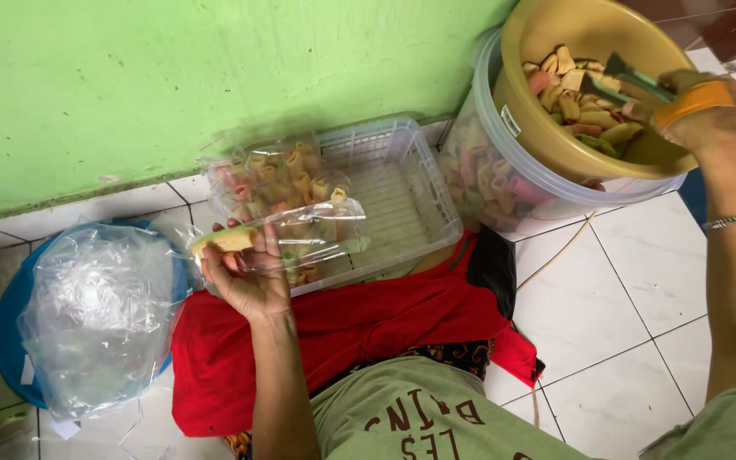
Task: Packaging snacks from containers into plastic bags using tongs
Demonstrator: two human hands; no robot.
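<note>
A blue basin (10, 324) held crumpled clear plastic bags (100, 315). The left hand (244, 273) gripped a small clear bag (287, 230) of coloured tube crackers before a white slatted basket (402, 192). The right hand (700, 106) clenched a green scoop (632, 78) inside the yellow bowl (555, 145) of crackers. White tiles (606, 298) met a green wall (215, 77); the scoop's head was hidden.

A white tiled floor (615, 281) carries everything. On it lie a red cloth (342, 332), a blue basin (10, 332) filled with clear plastic bags (100, 311), a white plastic basket (402, 196), and a clear tub (504, 183) against the green wall.
</note>
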